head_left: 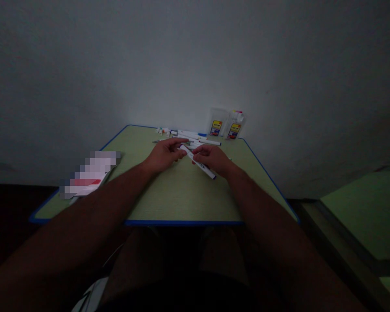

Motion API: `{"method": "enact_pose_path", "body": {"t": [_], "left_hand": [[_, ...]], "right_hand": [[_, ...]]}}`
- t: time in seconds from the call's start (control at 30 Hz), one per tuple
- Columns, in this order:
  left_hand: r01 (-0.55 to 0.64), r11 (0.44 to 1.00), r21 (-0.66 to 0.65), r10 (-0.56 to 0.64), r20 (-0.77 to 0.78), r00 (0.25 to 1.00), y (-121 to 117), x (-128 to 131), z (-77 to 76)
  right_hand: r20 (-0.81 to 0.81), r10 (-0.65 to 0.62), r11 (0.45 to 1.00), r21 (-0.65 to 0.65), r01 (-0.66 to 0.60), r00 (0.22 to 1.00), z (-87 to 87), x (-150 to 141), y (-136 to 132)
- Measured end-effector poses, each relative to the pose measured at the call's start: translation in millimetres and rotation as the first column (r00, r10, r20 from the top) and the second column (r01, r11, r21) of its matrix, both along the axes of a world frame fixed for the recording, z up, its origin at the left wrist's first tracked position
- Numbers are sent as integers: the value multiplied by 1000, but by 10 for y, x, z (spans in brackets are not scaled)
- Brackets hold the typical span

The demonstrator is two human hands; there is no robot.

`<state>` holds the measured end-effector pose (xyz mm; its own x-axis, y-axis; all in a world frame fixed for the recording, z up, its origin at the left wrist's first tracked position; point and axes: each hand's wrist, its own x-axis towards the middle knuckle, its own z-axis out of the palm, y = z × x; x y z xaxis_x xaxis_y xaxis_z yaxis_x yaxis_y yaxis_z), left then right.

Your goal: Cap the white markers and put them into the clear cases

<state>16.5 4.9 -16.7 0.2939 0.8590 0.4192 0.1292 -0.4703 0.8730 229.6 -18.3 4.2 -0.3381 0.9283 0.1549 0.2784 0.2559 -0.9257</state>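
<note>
My right hand [212, 157] is closed on a white marker [203, 166] with dark print and dark purple ends. The marker slants over the table, its lower end pointing toward me on the right. My left hand [165, 154] is at the marker's upper end. Its thumb is by the barrel and its index finger stretches out past the end, apart from the thumb. Just behind both hands, several white markers [211, 142] lie in a loose pile, partly hidden by my fingers. Small white pieces [164, 131] lie at the pile's left.
Two clear plastic cases [217, 119] with yellow labels stand at the table's back edge, by the wall. The right-hand case [235, 123] has pink and yellow bits at its top. A blurred white-and-red packet [91, 175] lies at the left. The green table [182, 203] has a blue rim.
</note>
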Motion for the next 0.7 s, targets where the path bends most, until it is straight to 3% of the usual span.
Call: {"method": "enact_pose_path", "body": {"t": [0.13,0.3,0.7], "left_hand": [[-90,991,103,107,-180,978,22,-51,0],[-173,966,190,242,-440,865,17,-134,32],[-130,988,88,157,-577,801,43,-180,-8]], "right_hand": [[-65,-57,998,-45,54,996,-11,15,39],[-149,-124,992,-47,118,981,-4,57,79],[-287,-179,984,-75,164,941,21,116,104]]}}
